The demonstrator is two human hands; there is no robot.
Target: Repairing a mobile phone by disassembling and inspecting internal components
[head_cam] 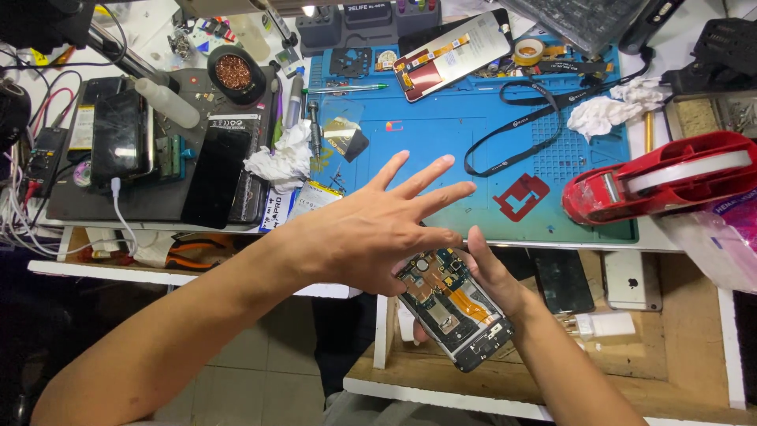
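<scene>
The right hand (493,276) cradled an opened phone (456,308) from beneath, thumb up along its top edge, a snug grip around the frame. The phone sat low in front of the bench (505,142), tilted, back cover off: dark circuit board, metal shields, an orange flex strip running down the middle. The left hand (371,233) hovered over the phone's upper end, fingers splayed wide and straight, holding nothing; the little-finger side came right down at the phone's top corner, though whether it touched could not be told.

Behind them lay the blue mat (441,150), smooth rubber with moulded ridges. On it: a screen panel (449,55) with a copper-red back, a black lanyard (528,126) looped across, a red plastic cut-out (520,196). A crumpled white tissue (603,114) sat at the mat's right, another tissue wad (276,158) at its left. A glossy red tape dispenser (662,185) bulked at the right edge. Far left, a dark phone slab (217,177) lay flat, and a tin of brass wool (234,72) beyond it.
</scene>
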